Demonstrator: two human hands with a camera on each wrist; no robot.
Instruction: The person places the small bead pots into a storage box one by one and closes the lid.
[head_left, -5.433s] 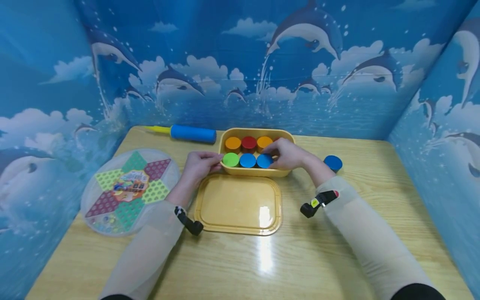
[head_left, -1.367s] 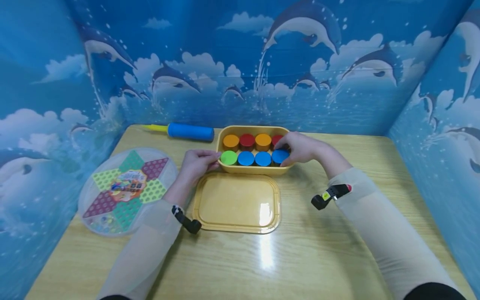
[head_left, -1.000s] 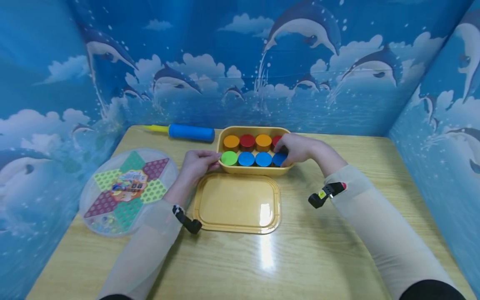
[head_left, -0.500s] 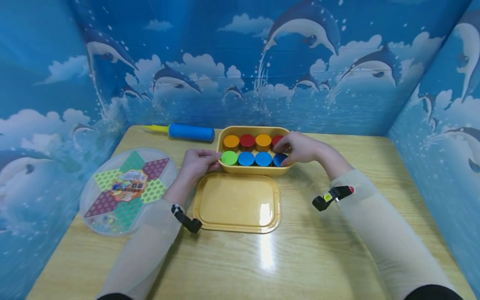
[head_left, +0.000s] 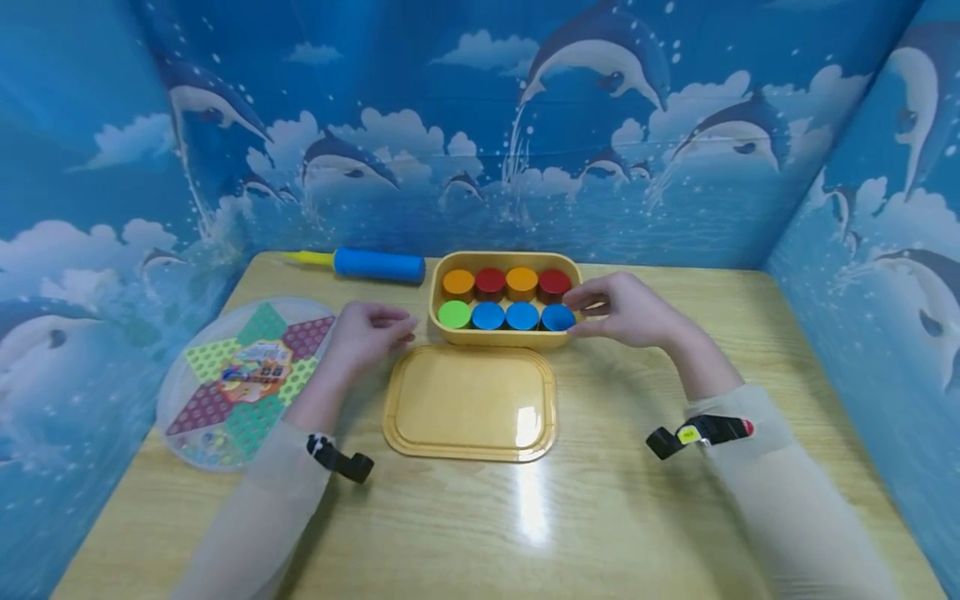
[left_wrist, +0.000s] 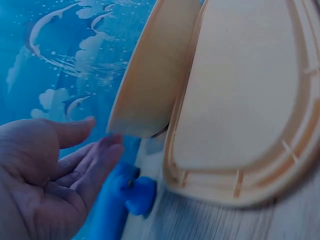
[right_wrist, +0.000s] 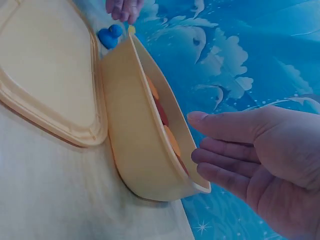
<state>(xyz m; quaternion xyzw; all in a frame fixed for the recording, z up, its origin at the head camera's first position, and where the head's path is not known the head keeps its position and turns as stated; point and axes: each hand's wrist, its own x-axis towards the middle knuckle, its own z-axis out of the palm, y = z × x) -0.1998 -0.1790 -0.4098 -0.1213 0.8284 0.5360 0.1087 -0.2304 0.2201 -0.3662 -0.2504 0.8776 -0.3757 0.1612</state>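
A yellow plastic box (head_left: 498, 338) holds two rows of short cylinders with coloured tops. Orange (head_left: 458, 284) and red (head_left: 554, 283) cylinders alternate in the far row; a green cylinder (head_left: 453, 315) and three blue cylinders (head_left: 488, 316) fill the near row. My left hand (head_left: 365, 337) hovers off the box's left end, fingers loosely bent around nothing. At the right end, my right hand (head_left: 630, 310) has its fingertips by the rim, beside the last blue cylinder; the right wrist view shows its fingers extended and holding nothing. The yellow lid (head_left: 457, 404) lies flat in front of the box.
On the left of the wooden table (head_left: 450, 533) is a round Chinese checkers board (head_left: 225, 408) in clear plastic, partly behind my left arm. A blue hand pump (head_left: 378, 265) with a yellow nozzle lies at the back. A dolphin-print backdrop (head_left: 480, 125) encloses the table.
The blue cylinder formerly on the table at right now sits in the near row's right end. My right hand has released it and moved right; my left hand has left the box's rim.
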